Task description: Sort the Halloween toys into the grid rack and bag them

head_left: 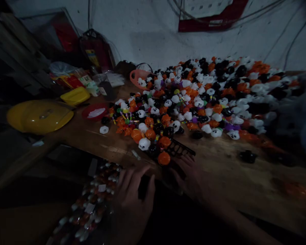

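Note:
A black slotted tray [185,147] lies at the table's front edge, with orange, white and black pieces on its left part. An orange round piece [164,158] sits near its front. My right hand [188,173] rests at the tray's right front, fingers spread and touching or close to its edge. Left of it, my left hand [135,194] is raised by the table edge with thumb and fingers apart, and nothing shows between them. Behind the tray spreads a large heap of small white, orange and black figures [199,103]. The picture is dark.
A yellow rounded object [40,116], a yellow container [75,96] and a red dish [94,112] stand at the left. A pink basket [136,77] is by the wall. Below the table edge, many packed figures [97,200] lie at the lower left. A black piece [248,156] lies right.

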### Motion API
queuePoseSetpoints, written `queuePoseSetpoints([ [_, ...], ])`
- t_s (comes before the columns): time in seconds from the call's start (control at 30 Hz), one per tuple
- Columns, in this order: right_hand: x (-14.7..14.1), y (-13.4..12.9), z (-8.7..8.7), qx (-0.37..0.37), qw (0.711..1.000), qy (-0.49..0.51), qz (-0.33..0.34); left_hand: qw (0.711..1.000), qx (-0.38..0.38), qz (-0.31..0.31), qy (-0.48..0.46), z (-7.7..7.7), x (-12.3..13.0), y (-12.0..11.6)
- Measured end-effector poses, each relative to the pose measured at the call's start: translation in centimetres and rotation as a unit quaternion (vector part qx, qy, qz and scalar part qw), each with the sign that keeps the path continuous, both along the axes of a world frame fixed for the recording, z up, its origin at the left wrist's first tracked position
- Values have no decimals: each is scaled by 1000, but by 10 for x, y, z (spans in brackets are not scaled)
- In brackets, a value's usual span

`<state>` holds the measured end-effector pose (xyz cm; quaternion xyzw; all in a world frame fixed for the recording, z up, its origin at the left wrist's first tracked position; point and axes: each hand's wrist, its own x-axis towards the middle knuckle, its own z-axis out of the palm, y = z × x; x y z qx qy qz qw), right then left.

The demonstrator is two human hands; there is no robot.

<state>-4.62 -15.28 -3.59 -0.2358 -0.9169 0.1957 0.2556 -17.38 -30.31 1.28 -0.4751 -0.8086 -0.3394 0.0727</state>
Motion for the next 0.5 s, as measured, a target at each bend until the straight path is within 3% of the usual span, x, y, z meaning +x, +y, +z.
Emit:
queuePoseSetpoints([
  [0.07, -8, -3, 2, -9, 1000, -13, 4, 994, 43, -39, 98, 17, -2, 11],
  [0.17, -22, -8, -1, -26, 999, -21, 2, 980, -30, -98, 173, 27, -6, 39],
  [0.27, -31, -11, -8, -26, 1000, -9, 6, 960, -68, -134, 235, 14, -13, 61],
  [0.37, -32, -9, -11, -32, 999, -17, 11, 954, -38, -144, 262, -5, -23, 69],
  [0.5, -13, 18, -1, -26, 999, -27, 34, 952, -15, -154, 265, -11, -33, 69],
])
